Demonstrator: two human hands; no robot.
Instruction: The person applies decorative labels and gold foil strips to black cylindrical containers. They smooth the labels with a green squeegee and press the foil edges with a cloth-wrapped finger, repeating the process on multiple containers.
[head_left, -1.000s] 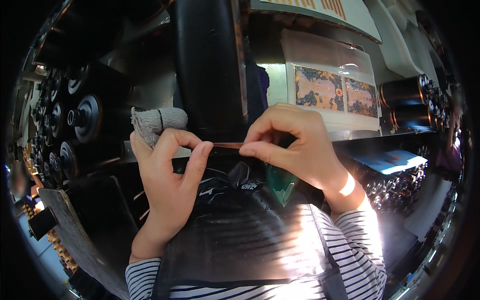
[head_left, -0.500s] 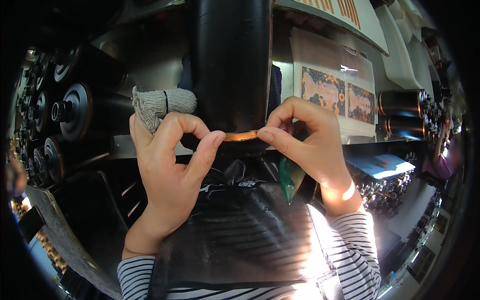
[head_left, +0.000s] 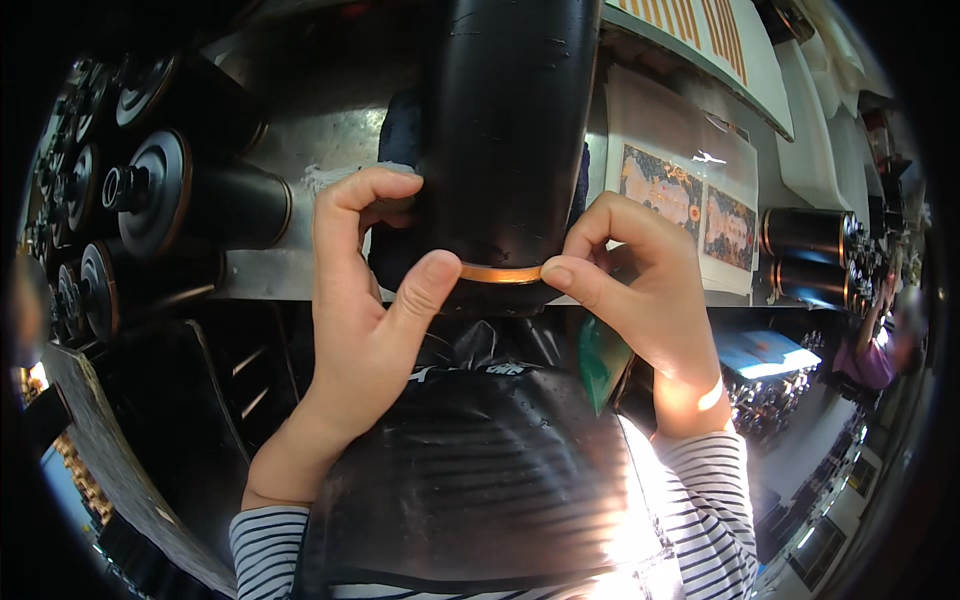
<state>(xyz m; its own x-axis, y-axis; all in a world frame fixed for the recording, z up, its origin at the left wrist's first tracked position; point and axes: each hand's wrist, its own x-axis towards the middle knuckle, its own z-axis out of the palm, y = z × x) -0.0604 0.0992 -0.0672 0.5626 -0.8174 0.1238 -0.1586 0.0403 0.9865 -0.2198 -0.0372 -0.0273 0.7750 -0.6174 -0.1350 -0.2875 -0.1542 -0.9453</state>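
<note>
A black cylinder [head_left: 505, 140] lies in front of me, its near end towards my body. An orange, copper-coloured strip [head_left: 502, 274] curves across that near end. At the strip's left end rests the thumb of my left hand [head_left: 365, 300]; its index finger is raised apart, by the cylinder's side. My right hand [head_left: 650, 290] pinches the strip's right end between thumb and index finger. Below the right palm a green pointed piece [head_left: 603, 365] sticks out; whether the hidden fingers hold it I cannot tell. A grey knitted cloth [head_left: 345, 172] shows partly behind my left hand.
Several black cylinders [head_left: 220, 205] with round end caps lie stacked at left. To the right are a plastic-covered sheet with printed patterns [head_left: 660, 190], a white board with orange strips [head_left: 725, 45], and more black cylinders [head_left: 808, 236]. Another person [head_left: 872, 355] is at far right.
My left index finger has lifted off the strip, opening away from the thumb. The right pinch stays on the strip. The cylinder sits further right in view, and the left hand covers more grey cloth.
</note>
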